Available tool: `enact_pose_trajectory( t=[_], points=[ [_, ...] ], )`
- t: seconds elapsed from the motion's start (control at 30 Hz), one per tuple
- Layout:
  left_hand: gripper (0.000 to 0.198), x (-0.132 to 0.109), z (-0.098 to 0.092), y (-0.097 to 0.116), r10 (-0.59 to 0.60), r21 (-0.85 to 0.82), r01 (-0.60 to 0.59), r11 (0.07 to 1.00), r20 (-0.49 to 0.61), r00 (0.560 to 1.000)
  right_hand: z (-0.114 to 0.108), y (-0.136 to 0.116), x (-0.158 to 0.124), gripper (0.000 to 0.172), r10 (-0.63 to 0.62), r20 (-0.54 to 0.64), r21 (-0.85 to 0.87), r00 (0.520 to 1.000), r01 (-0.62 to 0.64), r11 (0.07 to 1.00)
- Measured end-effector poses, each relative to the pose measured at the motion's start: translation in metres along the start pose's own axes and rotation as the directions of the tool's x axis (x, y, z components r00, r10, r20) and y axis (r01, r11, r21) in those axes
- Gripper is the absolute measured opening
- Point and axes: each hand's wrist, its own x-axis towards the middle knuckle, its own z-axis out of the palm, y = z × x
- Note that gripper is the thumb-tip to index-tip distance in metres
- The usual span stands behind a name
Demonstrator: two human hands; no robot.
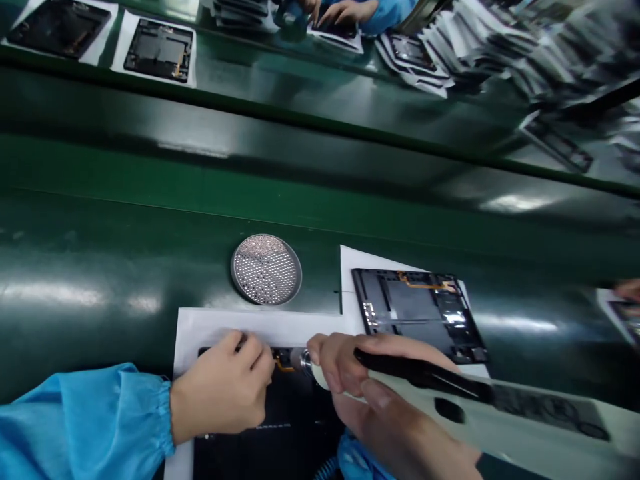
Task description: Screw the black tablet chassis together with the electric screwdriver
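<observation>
My right hand (380,393) grips a white electric screwdriver (425,400) with a black strip along its body, and its metal nose (303,360) points left. That nose sits just beside my left hand (223,387), whose fingertips pinch a small dark object (241,343), mostly hidden. Below both hands lies a black tablet-like panel (265,433) on a white sheet (225,327), with an orange flex cable (283,363) showing between my hands. A second black panel (417,313) lies just beyond my right hand.
A round metal tray of small screws (266,269) stands on the green conveyor belt (150,253). Beyond the belt, a co-worker's hands (345,10) work on another panel, with stacked panels (480,53) to the right. Another person's fingers (629,289) show at the right edge.
</observation>
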Motion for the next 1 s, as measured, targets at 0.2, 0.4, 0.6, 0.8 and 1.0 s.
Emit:
enact_pose_trajectory(
  t=[0.2, 0.4, 0.6, 0.8, 1.0],
  points=[
    [0.018, -0.001, 0.001, 0.002, -0.010, -0.031, 0.010, 0.999, 0.016, 1.000, 0.002, 0.008, 0.002, 0.027, -0.047, 0.087, -0.024, 0.995, 0.049, 0.998],
    [0.019, -0.001, 0.001, 0.002, -0.030, -0.061, 0.030, 0.998, 0.001, 1.000, -0.002, 0.012, 0.000, 0.032, -0.010, 0.126, -0.060, 0.992, 0.018, 0.998],
    [0.021, -0.001, 0.002, 0.002, -0.030, -0.083, 0.028, 0.996, -0.013, 0.999, 0.000, 0.014, -0.002, 0.032, -0.005, 0.117, -0.077, 0.993, 0.015, 0.997],
    [0.021, -0.001, -0.002, 0.001, -0.068, -0.092, 0.068, 0.993, 0.000, 0.998, 0.012, 0.018, -0.004, 0.023, -0.063, -0.011, -0.098, 0.998, 0.061, 0.993],
    [0.026, -0.004, -0.005, 0.000, -0.080, -0.083, 0.081, 0.993, 0.015, 0.997, 0.011, 0.015, -0.006, 0.019, -0.044, -0.012, -0.081, 0.999, 0.043, 0.996]
  ],
)
